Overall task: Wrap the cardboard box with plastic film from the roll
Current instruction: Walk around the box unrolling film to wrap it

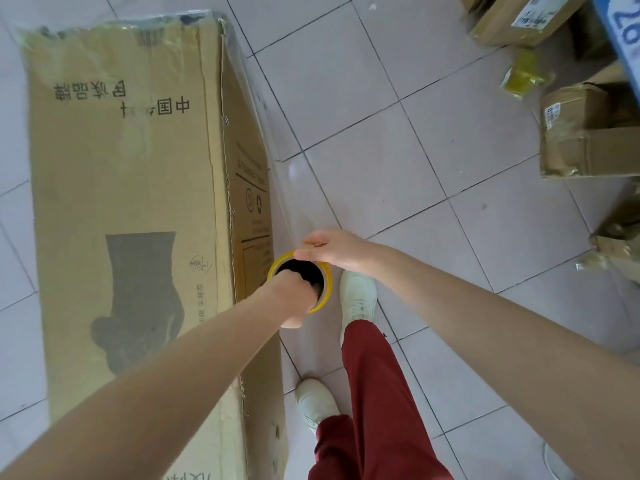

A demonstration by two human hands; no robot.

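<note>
1. One roll [327, 289], yellow-cored, stands upright in both grips, just right of the cardboard box [131, 168], which lies flat on the floor [433, 140].
2. Left grip [294, 296]: fingers sunk into the core, holding it. Right grip [334, 249]: curled over the roll's far rim.
3. Film [298, 188] runs taut from the grips ahead to the box's far corner.
4. Judgement: film is thin, clingy and stretchy, and likely tears on a snag. The roll is stiff, so hold it by the core ends. The box is rigid but bulky.

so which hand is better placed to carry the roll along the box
Probably the left hand: its fingers are hooked inside the roll, next to the box. The right hand only holds the far rim.
</note>
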